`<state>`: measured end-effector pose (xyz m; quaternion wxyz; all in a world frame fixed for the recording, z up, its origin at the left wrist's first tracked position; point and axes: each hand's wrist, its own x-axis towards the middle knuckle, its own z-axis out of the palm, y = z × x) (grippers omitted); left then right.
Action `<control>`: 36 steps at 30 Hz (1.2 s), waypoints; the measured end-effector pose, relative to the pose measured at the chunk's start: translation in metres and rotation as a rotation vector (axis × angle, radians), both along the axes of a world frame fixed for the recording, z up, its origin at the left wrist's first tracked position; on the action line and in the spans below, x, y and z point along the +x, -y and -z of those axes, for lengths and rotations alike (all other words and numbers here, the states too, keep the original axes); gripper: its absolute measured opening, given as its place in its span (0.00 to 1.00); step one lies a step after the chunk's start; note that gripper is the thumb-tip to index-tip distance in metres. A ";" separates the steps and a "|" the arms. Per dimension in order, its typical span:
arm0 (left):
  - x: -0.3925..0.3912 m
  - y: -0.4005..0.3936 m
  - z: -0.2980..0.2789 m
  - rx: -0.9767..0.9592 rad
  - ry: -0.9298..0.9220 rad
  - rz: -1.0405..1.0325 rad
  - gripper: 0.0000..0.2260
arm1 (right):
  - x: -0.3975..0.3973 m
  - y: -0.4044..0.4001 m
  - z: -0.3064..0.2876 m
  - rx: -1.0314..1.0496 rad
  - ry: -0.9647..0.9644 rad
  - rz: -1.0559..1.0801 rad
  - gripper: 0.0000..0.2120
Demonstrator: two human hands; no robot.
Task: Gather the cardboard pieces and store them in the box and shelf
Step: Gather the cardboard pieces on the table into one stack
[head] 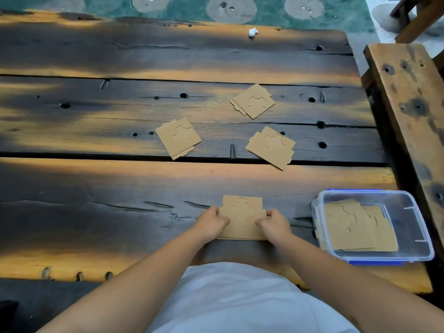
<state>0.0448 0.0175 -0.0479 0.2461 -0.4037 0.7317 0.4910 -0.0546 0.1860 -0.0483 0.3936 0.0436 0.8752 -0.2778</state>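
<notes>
I see my left hand (211, 221) and right hand (274, 222) with fingers pinching a cardboard stack (241, 218) by its sides near the worktop's (96, 188) front edge. The clear box (408, 227) at the front right corner holds more pieces; three stacks lie mid-worktop.

The wooden bench (406, 97) runs off the right edge. At upper right, a second wooden frame (418, 18) is cropped. Both forearms leave the bottom edge.
</notes>
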 end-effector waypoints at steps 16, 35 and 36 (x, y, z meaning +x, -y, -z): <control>0.009 0.003 0.007 0.103 0.019 -0.212 0.04 | 0.006 -0.007 0.007 -0.071 0.036 0.150 0.02; -0.145 0.040 -0.025 -0.316 -0.295 -0.011 0.10 | -0.101 0.016 0.001 -0.329 -0.025 0.562 0.06; -0.157 0.042 -0.026 -0.313 -0.302 0.008 0.10 | -0.110 0.018 0.002 -0.330 -0.036 0.581 0.07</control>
